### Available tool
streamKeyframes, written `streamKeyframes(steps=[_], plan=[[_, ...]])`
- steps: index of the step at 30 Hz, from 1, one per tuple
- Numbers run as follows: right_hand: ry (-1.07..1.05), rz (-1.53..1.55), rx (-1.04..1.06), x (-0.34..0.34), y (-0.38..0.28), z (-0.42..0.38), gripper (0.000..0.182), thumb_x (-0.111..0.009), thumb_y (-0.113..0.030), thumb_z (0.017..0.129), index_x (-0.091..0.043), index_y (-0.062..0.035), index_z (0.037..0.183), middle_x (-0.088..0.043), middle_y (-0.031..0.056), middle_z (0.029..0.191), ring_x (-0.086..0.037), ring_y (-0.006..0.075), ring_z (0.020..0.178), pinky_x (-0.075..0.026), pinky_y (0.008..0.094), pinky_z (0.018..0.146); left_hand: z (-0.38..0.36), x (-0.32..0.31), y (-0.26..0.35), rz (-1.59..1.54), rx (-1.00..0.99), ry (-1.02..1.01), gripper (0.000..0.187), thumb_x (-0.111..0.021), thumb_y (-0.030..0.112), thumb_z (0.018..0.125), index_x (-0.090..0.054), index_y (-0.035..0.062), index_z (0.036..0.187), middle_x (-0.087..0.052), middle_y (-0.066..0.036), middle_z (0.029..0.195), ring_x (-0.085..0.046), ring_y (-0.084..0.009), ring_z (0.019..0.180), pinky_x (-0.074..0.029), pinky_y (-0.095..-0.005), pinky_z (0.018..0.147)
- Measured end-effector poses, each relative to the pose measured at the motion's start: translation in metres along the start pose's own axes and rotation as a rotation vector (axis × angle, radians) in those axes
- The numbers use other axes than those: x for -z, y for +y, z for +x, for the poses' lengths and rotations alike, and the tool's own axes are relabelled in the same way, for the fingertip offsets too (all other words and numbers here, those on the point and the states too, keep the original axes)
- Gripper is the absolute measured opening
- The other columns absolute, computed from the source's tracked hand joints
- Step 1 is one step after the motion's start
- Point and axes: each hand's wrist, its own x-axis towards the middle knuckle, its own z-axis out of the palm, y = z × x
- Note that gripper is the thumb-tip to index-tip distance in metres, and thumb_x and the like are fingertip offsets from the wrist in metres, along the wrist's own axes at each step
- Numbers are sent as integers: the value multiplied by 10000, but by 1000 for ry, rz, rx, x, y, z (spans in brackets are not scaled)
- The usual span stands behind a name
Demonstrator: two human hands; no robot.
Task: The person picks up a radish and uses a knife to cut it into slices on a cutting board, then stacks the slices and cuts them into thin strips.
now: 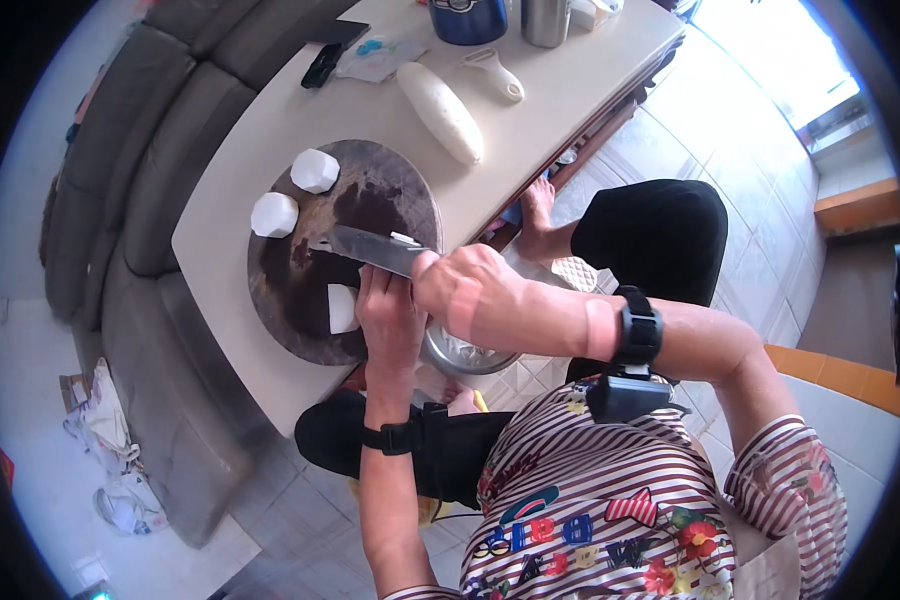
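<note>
My right hand is closed round the handle of a kitchen knife. Its broad blade points left over the round cutting board, and a thin white strip lies at its upper edge. Just below the blade, my left hand is closed, fingers bent down against a cut piece of white radish. The hand covers that piece's right side. Two peeled radish chunks, one upper and one lower, sit on the board's far left part.
A whole white radish and a white peeler lie on the table. A blue container and a steel cup stand at the back. Below my right wrist is a metal bowl. A grey sofa borders the left.
</note>
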Motion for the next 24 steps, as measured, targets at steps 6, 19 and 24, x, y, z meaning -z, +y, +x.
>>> streamKeyframes(steps=[6,19,24], plan=[[18,6,46,10,3,-15,171,-589,-21,714,-501,79,822,-586,158,576,-649,319,552,-488,386,459,-8,-6,-6,24,43,-14,191,-616,-23,763,-647,-14,951,-619,-166,919,-597,-381,869,-515,-444,782],[-21,59,-52,12,0,-1,144,-601,-25,720,-516,65,793,-595,167,590,-651,334,563,-508,394,491,-3,-2,0,13,21,9,163,-616,-21,771,-637,-24,933,-614,-163,919,-596,-364,870,-516,-434,772],[-42,68,-169,13,6,-5,162,-624,-51,727,-555,65,817,-595,202,605,-647,352,572,-521,415,546,-5,-8,-2,-13,61,69,152,-627,-7,781,-627,-23,932,-616,-157,938,-602,-348,896,-519,-425,786]])
